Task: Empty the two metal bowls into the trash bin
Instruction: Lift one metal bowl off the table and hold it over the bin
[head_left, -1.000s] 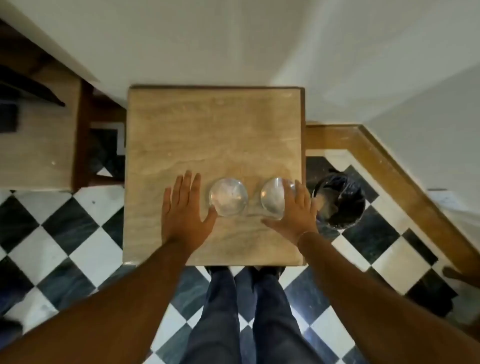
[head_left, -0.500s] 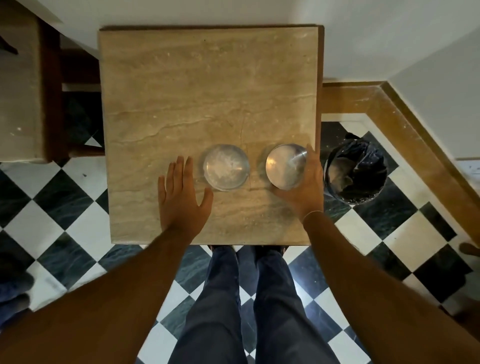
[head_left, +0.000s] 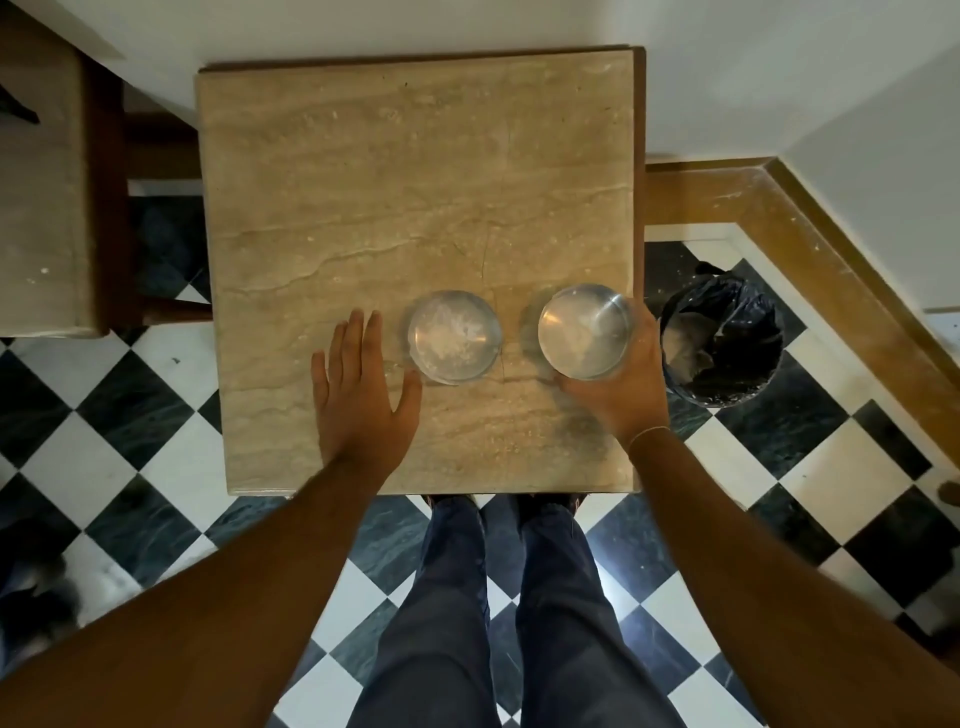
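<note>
My right hand cups the round, shiny right bowl at the stone table's edge, beside the black-lined trash bin. My left hand lies flat, fingers spread, just beside the left bowl, dusted with white powder.

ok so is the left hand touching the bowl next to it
Apart. In the head view, the left hand lies flat on the table, and a strip of tabletop shows between its thumb and the left bowl.
</note>
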